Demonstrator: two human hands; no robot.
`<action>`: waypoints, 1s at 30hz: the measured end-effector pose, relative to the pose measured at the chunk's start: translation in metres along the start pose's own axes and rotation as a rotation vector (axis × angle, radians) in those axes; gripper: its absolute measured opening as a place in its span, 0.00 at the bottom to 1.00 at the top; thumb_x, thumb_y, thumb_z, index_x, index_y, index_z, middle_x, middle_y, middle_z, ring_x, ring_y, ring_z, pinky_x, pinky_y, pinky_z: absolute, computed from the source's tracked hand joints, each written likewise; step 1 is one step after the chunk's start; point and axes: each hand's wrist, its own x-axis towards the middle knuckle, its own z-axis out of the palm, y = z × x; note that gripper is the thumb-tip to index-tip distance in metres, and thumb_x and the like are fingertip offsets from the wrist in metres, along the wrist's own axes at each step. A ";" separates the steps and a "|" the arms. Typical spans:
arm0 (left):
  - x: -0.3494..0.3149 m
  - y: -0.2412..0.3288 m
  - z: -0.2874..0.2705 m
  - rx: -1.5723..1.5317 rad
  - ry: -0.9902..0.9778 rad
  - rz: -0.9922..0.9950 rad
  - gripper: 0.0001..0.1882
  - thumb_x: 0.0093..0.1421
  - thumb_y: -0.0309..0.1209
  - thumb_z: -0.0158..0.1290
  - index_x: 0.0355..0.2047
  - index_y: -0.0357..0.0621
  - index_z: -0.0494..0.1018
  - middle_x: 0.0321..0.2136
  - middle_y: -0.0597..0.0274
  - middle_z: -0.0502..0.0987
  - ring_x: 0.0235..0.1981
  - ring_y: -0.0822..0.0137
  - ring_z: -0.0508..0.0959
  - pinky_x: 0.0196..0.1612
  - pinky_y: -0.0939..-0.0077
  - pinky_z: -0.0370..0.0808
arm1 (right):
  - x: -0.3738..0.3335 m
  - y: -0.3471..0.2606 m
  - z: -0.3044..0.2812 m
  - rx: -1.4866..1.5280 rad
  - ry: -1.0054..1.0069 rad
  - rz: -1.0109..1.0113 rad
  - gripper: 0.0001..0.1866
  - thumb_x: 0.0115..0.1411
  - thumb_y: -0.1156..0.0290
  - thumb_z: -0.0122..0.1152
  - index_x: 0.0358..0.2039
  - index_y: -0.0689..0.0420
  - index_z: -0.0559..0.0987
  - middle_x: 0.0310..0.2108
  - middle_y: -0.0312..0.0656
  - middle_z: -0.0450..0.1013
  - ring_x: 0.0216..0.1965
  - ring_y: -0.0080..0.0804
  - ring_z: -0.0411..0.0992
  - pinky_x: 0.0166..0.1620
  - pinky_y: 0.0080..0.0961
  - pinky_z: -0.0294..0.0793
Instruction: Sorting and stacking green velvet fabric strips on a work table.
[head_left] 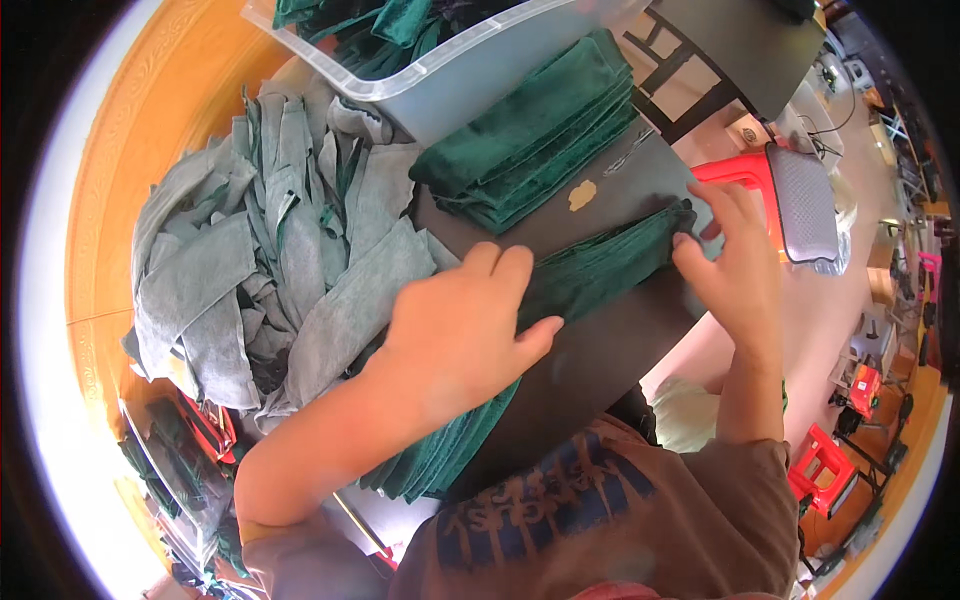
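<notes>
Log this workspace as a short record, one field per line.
Left hand: over the narrow green fabric stack, thumb spread
Right hand: at that stack's right end, grip unclear
Surface: dark tabletop
Beyond: broader green fabric stack; clear plastic bin containing green fabric
Left side: heaped grey fabric strips

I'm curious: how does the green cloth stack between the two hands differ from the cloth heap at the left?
The green stack is dark green, while the cloth heap is mostly pale grey. The green stack's layers lie neatly together; the cloth heap's strips lie jumbled at many angles. The cloth heap is bulkier than the green stack. Both consist of many cloth pieces.
</notes>
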 end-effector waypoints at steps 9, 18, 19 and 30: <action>0.009 -0.021 -0.028 0.121 0.464 0.116 0.19 0.52 0.30 0.59 0.45 0.44 0.70 0.28 0.60 0.73 0.25 0.57 0.76 0.26 0.68 0.73 | 0.102 -0.046 0.020 0.163 0.208 -0.375 0.21 0.52 0.59 0.63 0.42 0.59 0.78 0.36 0.44 0.74 0.34 0.37 0.73 0.39 0.32 0.70; 0.027 -0.043 -0.018 0.195 0.329 -0.023 0.21 0.58 0.32 0.55 0.53 0.51 0.70 0.30 0.57 0.76 0.30 0.57 0.77 0.33 0.67 0.74 | 0.135 -0.049 0.031 0.111 -0.006 -0.239 0.15 0.52 0.57 0.63 0.32 0.56 0.80 0.19 0.40 0.71 0.23 0.32 0.70 0.29 0.31 0.67; 0.027 -0.046 -0.017 0.196 0.328 -0.022 0.21 0.58 0.32 0.55 0.53 0.51 0.70 0.30 0.57 0.76 0.30 0.57 0.77 0.33 0.67 0.74 | 0.136 -0.048 0.032 0.160 -0.027 -0.211 0.15 0.52 0.58 0.62 0.31 0.56 0.80 0.18 0.39 0.70 0.22 0.30 0.69 0.28 0.30 0.67; 0.032 -0.044 -0.013 0.204 0.416 0.074 0.19 0.57 0.33 0.54 0.50 0.50 0.71 0.25 0.61 0.73 0.24 0.56 0.76 0.27 0.64 0.73 | 0.149 -0.031 0.047 0.319 0.163 -0.225 0.14 0.50 0.61 0.58 0.29 0.60 0.78 0.18 0.38 0.71 0.22 0.26 0.68 0.29 0.26 0.67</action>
